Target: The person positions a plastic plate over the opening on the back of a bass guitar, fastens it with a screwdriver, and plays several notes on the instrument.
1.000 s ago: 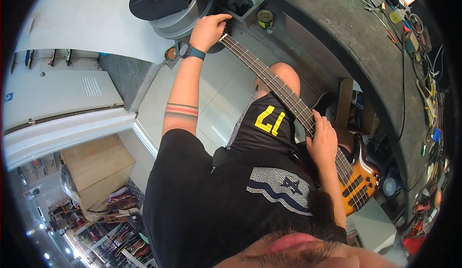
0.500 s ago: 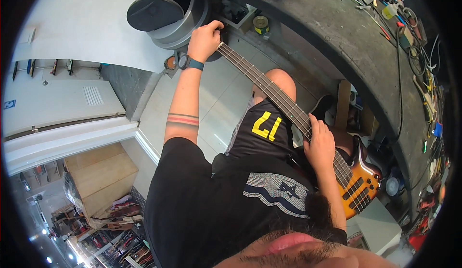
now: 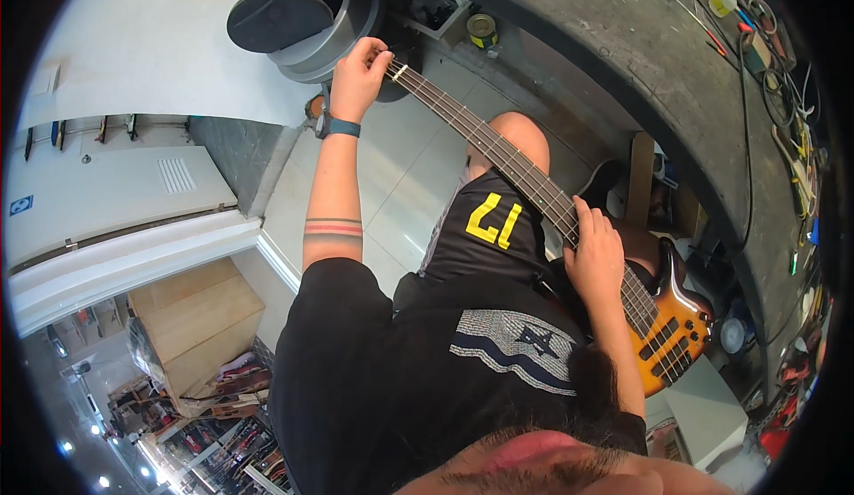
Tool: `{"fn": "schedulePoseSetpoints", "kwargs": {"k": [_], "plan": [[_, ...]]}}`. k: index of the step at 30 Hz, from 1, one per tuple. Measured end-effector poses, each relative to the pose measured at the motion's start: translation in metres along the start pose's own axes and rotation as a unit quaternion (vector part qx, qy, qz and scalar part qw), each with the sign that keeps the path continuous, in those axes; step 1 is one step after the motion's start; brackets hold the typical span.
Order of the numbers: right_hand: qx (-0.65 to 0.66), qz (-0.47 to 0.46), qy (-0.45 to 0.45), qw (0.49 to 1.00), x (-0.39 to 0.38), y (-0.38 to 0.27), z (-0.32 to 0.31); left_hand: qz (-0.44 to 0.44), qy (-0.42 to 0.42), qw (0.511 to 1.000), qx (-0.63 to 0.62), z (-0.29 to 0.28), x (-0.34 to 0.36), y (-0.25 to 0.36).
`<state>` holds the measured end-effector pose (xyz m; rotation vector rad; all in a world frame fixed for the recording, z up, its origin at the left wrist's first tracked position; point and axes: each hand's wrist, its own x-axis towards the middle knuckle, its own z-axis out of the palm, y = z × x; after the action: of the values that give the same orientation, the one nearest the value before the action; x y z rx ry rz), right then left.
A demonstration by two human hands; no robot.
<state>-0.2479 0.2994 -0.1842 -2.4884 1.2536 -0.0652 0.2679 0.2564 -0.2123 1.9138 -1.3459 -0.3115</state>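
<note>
A bass guitar (image 3: 498,152) with a dark fretted neck and a sunburst body lies slantwise across my lap, its headstock end at the far left. At that end, just beyond the pale nut, my left hand (image 3: 358,72) has its fingers curled in at the headstock, which they mostly hide. Farther down, my right hand (image 3: 596,250) straddles the neck, with fingers laid across the strings and the thumb at the near edge. Below it the body (image 3: 667,344) shows dark pickups and knobs. My left wrist wears a watch (image 3: 324,125).
A curved dark workbench (image 3: 623,59) with tools and cables runs along the far right. Past my left hand stands a grey bin (image 3: 342,24) with a tilted lid. A small can (image 3: 481,29) sits under the bench. A wooden cabinet (image 3: 191,326) is at the lower left.
My left hand has turned and shifted slightly at the headstock, uncovering the nut. The right hand stays across the neck. The whole view has shifted slightly.
</note>
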Motion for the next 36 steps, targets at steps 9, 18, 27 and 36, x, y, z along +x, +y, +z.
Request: {"fn": "schedulePoseSetpoints", "kwargs": {"k": [9,18,27,36], "plan": [[-0.001,-0.001,0.001,1.0,-0.001,0.0,0.0,-0.044,0.041,0.996,-0.07,0.006,-0.004,0.005],[-0.002,-0.002,-0.001,1.0,0.001,0.0,0.0,-0.017,0.033,0.998,-0.059,0.005,-0.001,-0.009],[0.004,-0.016,-0.012,1.0,0.0,0.002,0.0,0.009,0.03,0.998,0.06,0.009,0.007,0.018],[-0.006,0.0,0.004,1.0,-0.001,-0.001,0.001,-0.044,0.049,0.995,-0.077,0.007,-0.005,-0.003]]}}
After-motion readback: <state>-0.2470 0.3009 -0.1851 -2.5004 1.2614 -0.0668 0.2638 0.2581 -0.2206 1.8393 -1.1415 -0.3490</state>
